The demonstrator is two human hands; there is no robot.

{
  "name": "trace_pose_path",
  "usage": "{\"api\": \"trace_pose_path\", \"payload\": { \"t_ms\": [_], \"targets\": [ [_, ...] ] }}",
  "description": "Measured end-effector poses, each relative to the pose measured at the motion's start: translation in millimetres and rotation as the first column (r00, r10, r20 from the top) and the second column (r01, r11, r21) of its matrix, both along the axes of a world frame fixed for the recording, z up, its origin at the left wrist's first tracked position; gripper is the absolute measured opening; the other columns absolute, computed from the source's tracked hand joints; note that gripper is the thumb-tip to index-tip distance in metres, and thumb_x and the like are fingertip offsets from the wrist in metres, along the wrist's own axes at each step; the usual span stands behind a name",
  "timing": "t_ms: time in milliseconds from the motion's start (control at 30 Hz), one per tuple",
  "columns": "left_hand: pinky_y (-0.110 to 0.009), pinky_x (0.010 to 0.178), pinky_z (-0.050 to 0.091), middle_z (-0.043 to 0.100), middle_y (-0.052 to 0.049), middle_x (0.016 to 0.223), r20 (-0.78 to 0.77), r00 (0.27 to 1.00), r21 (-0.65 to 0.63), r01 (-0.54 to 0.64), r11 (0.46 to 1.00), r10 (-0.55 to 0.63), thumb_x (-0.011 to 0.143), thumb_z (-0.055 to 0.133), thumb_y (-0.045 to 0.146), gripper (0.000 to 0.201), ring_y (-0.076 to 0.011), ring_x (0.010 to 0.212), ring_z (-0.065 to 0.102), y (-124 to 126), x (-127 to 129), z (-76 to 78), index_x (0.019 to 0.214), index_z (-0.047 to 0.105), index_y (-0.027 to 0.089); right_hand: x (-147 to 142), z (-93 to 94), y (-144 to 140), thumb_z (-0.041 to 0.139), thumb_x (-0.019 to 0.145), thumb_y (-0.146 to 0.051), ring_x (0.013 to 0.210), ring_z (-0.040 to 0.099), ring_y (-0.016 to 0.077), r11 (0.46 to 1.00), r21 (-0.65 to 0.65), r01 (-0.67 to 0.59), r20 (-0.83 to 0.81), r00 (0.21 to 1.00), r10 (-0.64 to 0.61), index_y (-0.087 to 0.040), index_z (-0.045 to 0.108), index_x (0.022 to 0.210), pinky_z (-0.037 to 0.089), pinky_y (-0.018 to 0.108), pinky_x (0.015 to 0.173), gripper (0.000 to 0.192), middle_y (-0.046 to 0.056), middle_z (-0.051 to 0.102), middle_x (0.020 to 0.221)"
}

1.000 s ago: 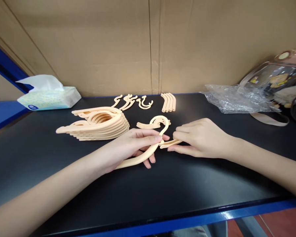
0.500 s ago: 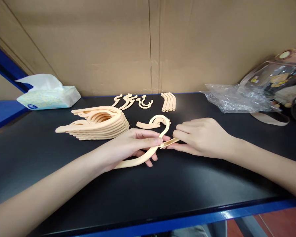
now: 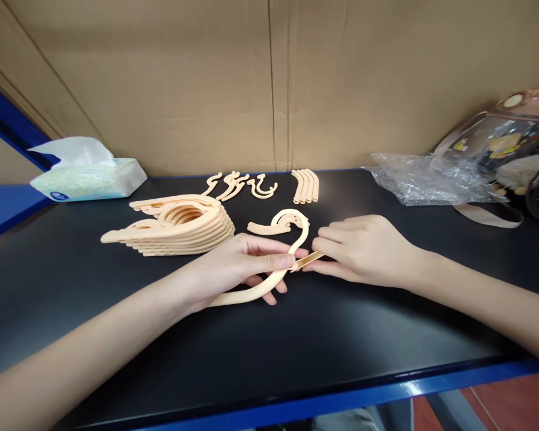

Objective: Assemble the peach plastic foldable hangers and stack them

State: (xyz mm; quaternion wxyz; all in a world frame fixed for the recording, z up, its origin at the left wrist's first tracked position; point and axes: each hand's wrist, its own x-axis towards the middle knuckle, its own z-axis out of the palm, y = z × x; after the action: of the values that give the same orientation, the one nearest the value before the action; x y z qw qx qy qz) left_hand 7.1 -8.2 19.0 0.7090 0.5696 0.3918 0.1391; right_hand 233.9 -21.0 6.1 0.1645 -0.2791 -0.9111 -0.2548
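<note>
Mid-worktop (image 3: 296, 335), my left hand (image 3: 233, 266) gripping a curved hanger piece (image 3: 269, 278), my right hand (image 3: 363, 248) pinching a strip (image 3: 308, 260) against it, hanger stack (image 3: 179, 224) just behind.

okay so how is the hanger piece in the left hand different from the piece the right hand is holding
The curved hanger piece in the left hand is long and bowed, ending in a hook; the short strip in the right hand is straight, and most of it is hidden by the fingers. The curved hanger piece shows nearly whole; the short strip shows only its tip. Both are pale peach plastic, held just above the black table, their ends meeting.
</note>
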Motion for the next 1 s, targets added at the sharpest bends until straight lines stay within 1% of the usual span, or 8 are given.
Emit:
{"api": "trace_pose_path", "payload": {
  "t_ms": [133, 400, 600, 733, 800, 900, 1000],
  "targets": [
    [-0.019, 0.062, 0.057, 0.066, -0.001, 0.069, -0.008, 1.000, -0.011, -0.003, 1.000, 0.003, 0.086, 0.066, 0.031, 0.026, -0.0104, 0.068, 0.062, -1.1, 0.5, 1.0, 0.109, 0.071, 0.020, 0.3, 0.2, -1.0, 0.040, 0.097, -0.046, 0.046, 0.048, 0.0106, 1.000, 0.024, 0.008, 0.010, 1.000, -0.008, -0.017, 0.058, 0.064, 0.027, 0.027, 0.049, 0.048, -0.002, 0.056, 0.054],
    [-0.017, 0.060, 0.056, 0.068, 0.000, 0.073, 0.014, 0.999, -0.009, -0.040, 0.999, 0.040, 0.085, 0.067, 0.029, 0.023, -0.0099, 0.069, 0.063, -1.0, -0.1, 0.1, 0.107, 0.072, 0.022, 1.3, -2.7, -1.6, 0.033, 0.100, -0.043, 0.046, 0.050, 0.0106, 0.998, -0.069, -0.006, 0.021, 1.000, 0.007, -0.017, 0.060, 0.067, 0.023, 0.028, 0.048, 0.049, -0.002, 0.057, 0.054],
    [-0.016, 0.061, 0.057, 0.068, 0.000, 0.069, 0.005, 1.000, -0.014, -0.024, 1.000, 0.024, 0.086, 0.067, 0.028, 0.025, -0.0076, 0.062, 0.063, -1.0, 0.1, 1.2, 0.110, 0.071, 0.023, -0.9, -2.1, -3.9, 0.038, 0.099, -0.044, 0.047, 0.051, 0.0107, 0.995, -0.095, -0.031, 0.052, 0.998, 0.036, -0.018, 0.065, 0.075, 0.020, 0.029, 0.048, 0.045, -0.002, 0.060, 0.057],
    [-0.017, 0.061, 0.057, 0.068, 0.000, 0.071, 0.028, 0.999, -0.026, -0.024, 0.999, 0.024, 0.086, 0.067, 0.028, 0.026, -0.0089, 0.068, 0.063, -0.9, 0.3, 2.0, 0.111, 0.071, 0.023, -0.1, -0.8, -2.1, 0.039, 0.098, -0.046, 0.046, 0.051, 0.0103, 0.991, -0.133, -0.016, 0.022, 1.000, 0.020, -0.017, 0.062, 0.068, 0.020, 0.028, 0.047, 0.048, -0.002, 0.059, 0.056],
    [-0.017, 0.061, 0.057, 0.068, -0.001, 0.070, 0.030, 0.999, -0.038, -0.039, 0.999, 0.040, 0.085, 0.067, 0.027, 0.023, -0.0095, 0.069, 0.063, -0.8, 0.7, 2.2, 0.107, 0.072, 0.022, 0.9, -0.6, -0.6, 0.039, 0.098, -0.047, 0.046, 0.051, 0.0106, 0.991, -0.134, -0.006, 0.011, 1.000, 0.007, -0.017, 0.060, 0.066, 0.020, 0.028, 0.047, 0.049, -0.001, 0.058, 0.055],
    [-0.017, 0.060, 0.056, 0.067, -0.001, 0.070, 0.025, 0.998, -0.045, -0.053, 0.998, 0.055, 0.084, 0.068, 0.027, 0.021, -0.0099, 0.069, 0.062, -0.7, 1.0, 2.1, 0.103, 0.074, 0.020, 2.0, -0.5, 0.5, 0.040, 0.097, -0.049, 0.046, 0.051, 0.0107, 0.991, -0.132, 0.003, 0.011, 1.000, -0.001, -0.017, 0.060, 0.066, 0.020, 0.028, 0.047, 0.048, -0.001, 0.058, 0.054],
    [-0.017, 0.059, 0.055, 0.067, -0.001, 0.069, 0.024, 0.999, -0.041, -0.033, 0.999, 0.034, 0.084, 0.068, 0.027, 0.020, -0.0095, 0.065, 0.061, -0.9, 1.0, 1.8, 0.102, 0.074, 0.020, 2.3, -0.3, 0.2, 0.041, 0.097, -0.048, 0.047, 0.051, 0.0104, 0.990, -0.138, 0.000, 0.014, 1.000, 0.002, -0.017, 0.059, 0.066, 0.020, 0.027, 0.048, 0.047, -0.002, 0.057, 0.054]
  ]
}}
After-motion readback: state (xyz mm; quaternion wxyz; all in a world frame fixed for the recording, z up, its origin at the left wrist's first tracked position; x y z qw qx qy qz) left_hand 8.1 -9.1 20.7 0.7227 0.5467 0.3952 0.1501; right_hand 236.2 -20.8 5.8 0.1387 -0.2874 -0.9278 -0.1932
